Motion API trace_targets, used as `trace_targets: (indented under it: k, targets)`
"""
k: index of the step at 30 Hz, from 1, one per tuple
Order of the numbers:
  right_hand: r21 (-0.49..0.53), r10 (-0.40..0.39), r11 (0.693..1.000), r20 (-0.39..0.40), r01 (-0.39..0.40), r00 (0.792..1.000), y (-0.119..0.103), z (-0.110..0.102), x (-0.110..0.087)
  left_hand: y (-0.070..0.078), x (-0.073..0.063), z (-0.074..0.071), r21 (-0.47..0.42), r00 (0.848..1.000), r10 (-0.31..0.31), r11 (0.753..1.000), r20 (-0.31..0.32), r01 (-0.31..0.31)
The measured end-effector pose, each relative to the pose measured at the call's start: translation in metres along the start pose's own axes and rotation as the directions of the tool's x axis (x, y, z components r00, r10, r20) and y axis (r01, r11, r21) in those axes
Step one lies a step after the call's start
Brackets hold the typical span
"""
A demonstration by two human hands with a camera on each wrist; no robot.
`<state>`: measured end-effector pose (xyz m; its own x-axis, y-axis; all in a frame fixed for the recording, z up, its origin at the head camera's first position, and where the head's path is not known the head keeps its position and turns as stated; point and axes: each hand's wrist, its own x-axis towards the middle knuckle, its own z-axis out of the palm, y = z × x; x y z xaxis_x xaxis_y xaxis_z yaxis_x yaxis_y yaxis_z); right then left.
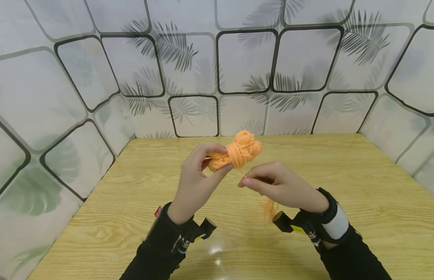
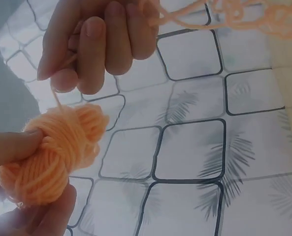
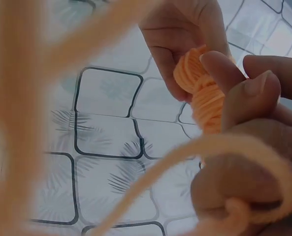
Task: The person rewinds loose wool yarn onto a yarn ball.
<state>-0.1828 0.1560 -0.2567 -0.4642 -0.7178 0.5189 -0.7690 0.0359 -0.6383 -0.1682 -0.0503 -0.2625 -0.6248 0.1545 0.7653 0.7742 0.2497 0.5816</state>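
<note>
L hand (image 1: 199, 175) is gripping the bundle (image 1: 240, 154) near one end, thumb on one side & fingers on the other; R hand (image 1: 284, 184) is pinching the strand (image 2: 57, 100) just beside it, thumb & fingertip together. Bundle's being held in the air above the table (image 1: 115, 221). Progress, prob.: the bulk is looking wound, w/ wraps already circling the middle; what's prob. left is the strand plus loose yarn (image 1: 268, 210) hanging below R hand. Amt. left: can't tell, nor whether the strand's going on or coming off. Hidden: L hand is covering one end of the bundle; R hand's blocking part of it in R wrist view, where near yarn is blurring. In L wrist view, loose yarn is running out of frame, top R. Red bit (image 1: 158, 211) is peeking out by L wrist, too small to ID.
</note>
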Motion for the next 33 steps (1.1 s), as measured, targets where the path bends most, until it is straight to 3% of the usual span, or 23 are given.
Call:
trace_targets:
  k: [11,22,29,33]
  targets:
    - [-0.085,-0.016,0.996,-0.044,0.013,0.999,-0.005,-0.011,-0.006,-0.005,0.003,-0.003,0.175,0.999,-0.014,0.984,0.037,0.007]
    - [-0.141,-0.029,0.99,-0.136,0.009,0.99,-0.014,-0.025,-0.014,-0.009,0.004,-0.004,0.263,0.994,-0.051,0.965,0.101,0.023]
    - [-0.076,-0.046,0.997,-0.186,0.032,0.981,-0.014,-0.029,-0.019,-0.011,0.003,-0.005,0.319,0.985,-0.069,0.948,0.155,0.016]
    - [0.028,-0.047,0.998,-0.233,0.055,0.971,-0.013,-0.03,-0.022,-0.012,0.004,-0.005,0.358,0.968,-0.117,0.933,0.223,0.031]
